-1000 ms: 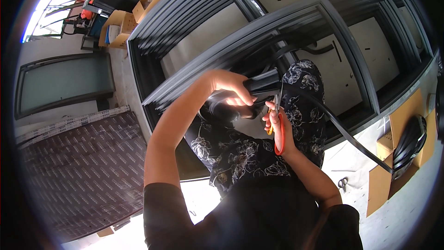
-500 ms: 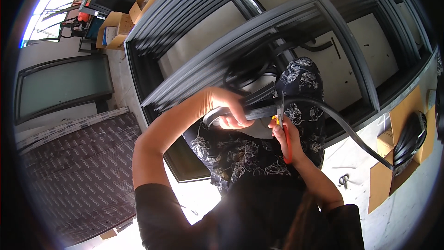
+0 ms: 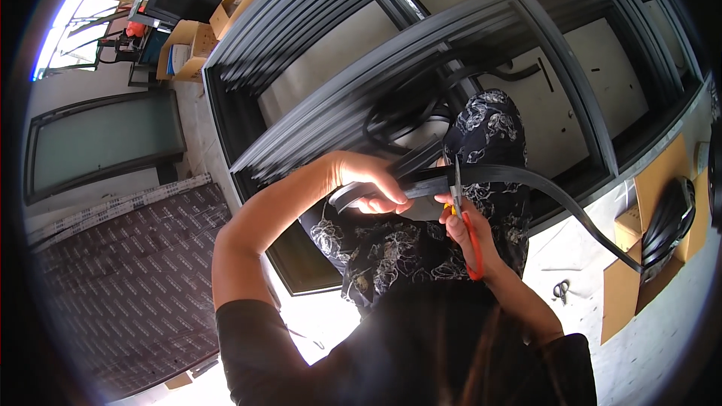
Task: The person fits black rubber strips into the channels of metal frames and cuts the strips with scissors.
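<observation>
Over my lap, my left hand (image 3: 374, 183) is closed round a flat black rubber strip (image 3: 505, 174). From there the strip arches to the right and runs down into an open cardboard box. My right hand (image 3: 472, 233) grips scissors (image 3: 474, 252) with red and yellow handles. Their blades point away from me and cross the strip just right of my left hand; whether they are cutting into it I cannot tell. More black strip lies in loose loops (image 3: 383, 116) beyond my left hand, against the stacked frames.
Dark grey metal frames (image 3: 331, 113) are stacked ahead. The cardboard box (image 3: 623, 297) at the right holds coiled black strip (image 3: 668, 222). A second pair of scissors (image 3: 561, 292) lies on the floor. Wrapped panels (image 3: 128, 286) and a glazed frame (image 3: 105, 143) are at the left.
Both hands have shifted only slightly. The scissors have dropped a little toward me, and the blades look more closed across the strip.
</observation>
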Demonstrator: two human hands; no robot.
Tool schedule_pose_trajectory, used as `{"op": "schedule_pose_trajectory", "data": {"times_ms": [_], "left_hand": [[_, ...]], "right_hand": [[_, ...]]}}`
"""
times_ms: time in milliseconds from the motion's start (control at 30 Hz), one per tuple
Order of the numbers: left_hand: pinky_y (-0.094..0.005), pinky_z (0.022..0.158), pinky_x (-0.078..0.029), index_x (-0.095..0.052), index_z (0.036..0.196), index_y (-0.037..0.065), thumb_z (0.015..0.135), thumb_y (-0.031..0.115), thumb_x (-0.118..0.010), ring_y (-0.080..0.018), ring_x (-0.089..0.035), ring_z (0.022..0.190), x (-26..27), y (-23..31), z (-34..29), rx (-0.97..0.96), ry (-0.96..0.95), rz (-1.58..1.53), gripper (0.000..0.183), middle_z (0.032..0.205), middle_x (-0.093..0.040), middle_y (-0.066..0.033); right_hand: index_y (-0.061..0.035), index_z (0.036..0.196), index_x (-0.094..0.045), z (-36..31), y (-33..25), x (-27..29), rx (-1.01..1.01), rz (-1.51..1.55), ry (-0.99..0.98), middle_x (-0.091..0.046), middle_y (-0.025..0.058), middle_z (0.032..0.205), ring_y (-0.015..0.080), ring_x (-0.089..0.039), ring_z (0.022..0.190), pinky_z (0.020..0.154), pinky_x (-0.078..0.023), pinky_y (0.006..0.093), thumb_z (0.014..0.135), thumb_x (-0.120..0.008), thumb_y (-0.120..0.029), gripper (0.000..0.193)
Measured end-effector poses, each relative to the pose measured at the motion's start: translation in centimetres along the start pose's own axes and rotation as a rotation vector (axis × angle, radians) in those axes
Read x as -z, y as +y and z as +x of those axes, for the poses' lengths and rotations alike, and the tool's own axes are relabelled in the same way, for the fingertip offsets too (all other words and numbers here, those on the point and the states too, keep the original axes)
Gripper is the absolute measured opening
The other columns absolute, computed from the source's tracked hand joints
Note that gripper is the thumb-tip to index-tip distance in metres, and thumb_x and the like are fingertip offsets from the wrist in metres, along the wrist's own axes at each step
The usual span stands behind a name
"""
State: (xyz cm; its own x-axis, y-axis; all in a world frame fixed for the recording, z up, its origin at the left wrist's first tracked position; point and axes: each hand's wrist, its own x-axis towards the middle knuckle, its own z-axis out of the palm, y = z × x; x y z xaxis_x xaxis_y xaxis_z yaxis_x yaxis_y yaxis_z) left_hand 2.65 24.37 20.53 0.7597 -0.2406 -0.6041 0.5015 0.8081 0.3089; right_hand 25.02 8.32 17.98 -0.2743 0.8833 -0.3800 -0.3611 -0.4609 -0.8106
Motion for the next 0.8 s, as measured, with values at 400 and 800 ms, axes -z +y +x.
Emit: {"op": "schedule_pose_trajectory", "data": {"times_ms": [400,800], "left_hand": [[-0.0196,0.037,-0.032,-0.058,0.089,-0.005,0.085,0.020,-0.068,-0.0069,-0.043,0.043,-0.4,0.3,-0.1,-0.034,0.000,-0.015,0.027,0.056,-0.050,-0.0023],[-0.0200,0.039,-0.033,-0.057,0.087,-0.004,0.084,0.016,-0.069,-0.0074,-0.044,0.044,-0.6,0.7,0.3,-0.002,0.012,-0.022,0.024,0.056,-0.051,-0.0021]], "right_hand": [[0.0018,0.131,-0.048,0.3,1.4,-1.4,0.004,-0.023,0.056,-0.047,-0.0040,0.084,0.0050,-0.043,0.073,0.070,-0.038,0.0210,0.098,-0.057,-0.040,0.054],[0.0023,0.120,-0.054,0.4,0.6,-1.9,0.026,-0.038,0.125,-0.048,-0.0043,0.076,0.0043,-0.042,0.067,0.064,-0.037,0.0211,0.098,-0.058,-0.034,0.043]]}}
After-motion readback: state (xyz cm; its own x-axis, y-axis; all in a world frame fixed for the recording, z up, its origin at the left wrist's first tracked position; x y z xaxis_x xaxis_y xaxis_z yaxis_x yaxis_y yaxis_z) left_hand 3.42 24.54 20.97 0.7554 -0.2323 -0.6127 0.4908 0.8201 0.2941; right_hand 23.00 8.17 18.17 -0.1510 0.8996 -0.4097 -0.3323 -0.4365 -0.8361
